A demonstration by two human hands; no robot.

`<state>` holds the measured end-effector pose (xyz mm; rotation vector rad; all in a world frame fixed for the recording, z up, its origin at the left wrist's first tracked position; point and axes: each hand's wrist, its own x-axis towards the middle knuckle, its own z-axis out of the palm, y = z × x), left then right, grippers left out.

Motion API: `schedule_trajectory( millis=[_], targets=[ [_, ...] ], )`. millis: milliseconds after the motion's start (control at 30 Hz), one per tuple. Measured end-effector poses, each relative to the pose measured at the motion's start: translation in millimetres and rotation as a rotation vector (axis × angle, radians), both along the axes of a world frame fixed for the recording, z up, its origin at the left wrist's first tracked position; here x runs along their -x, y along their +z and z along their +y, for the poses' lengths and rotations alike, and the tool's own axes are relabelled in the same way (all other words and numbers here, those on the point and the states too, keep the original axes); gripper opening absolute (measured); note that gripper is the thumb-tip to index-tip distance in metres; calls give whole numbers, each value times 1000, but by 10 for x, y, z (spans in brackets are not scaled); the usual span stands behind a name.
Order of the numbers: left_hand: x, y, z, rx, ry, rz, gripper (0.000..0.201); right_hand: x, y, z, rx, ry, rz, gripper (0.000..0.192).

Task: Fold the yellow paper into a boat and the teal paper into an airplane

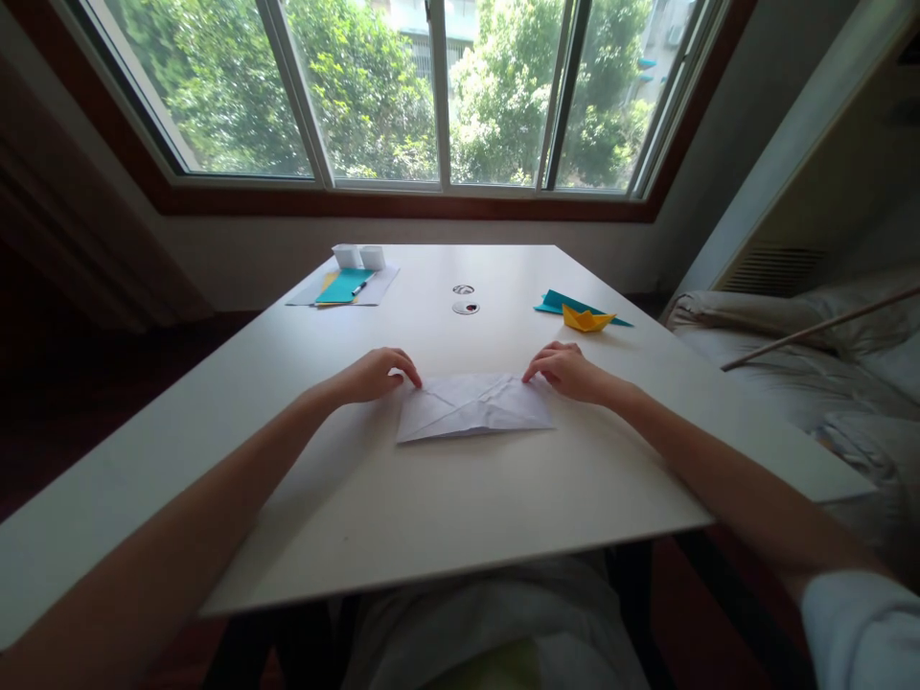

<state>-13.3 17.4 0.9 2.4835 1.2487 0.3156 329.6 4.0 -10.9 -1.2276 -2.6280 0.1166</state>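
Note:
A sheet of white paper (471, 407), folded into a wide flat shape with crossing creases, lies on the table in front of me. My left hand (380, 374) is at its far left corner, fingers closed on the edge. At the far right corner, my right hand (567, 369) pinches the paper between thumb and fingers. The paper's near edge lifts slightly off the tabletop.
A yellow paper boat (587, 318) and a teal folded paper plane (557, 302) sit at the right back. Teal sheets (345, 285), a pen (363, 285) and small white containers (359, 256) stand back left on the white table (431, 517). Two round inserts are mid-table.

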Motion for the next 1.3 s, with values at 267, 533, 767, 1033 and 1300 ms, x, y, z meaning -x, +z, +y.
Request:
schedule_trajectory(
  millis=[267,533,767,1033,1300],
  targets=[
    [-496,-9,-375,-226,-85,89,46,274,87,-212,-114,60,-1,27],
    [-718,-145,-587,-19,-67,304,63,521,-5,-380,113,124,-56,65],
    [-677,-123,-561,31,-103,342,68,514,62,-389,245,176,-160,69],
    [-588,-42,-502,150,-121,376,77,423,27,-320,316,136,-139,89],
    [-259,184,-416,305,-57,533,105,136,63,-279,406,42,-229,105]
  ],
)
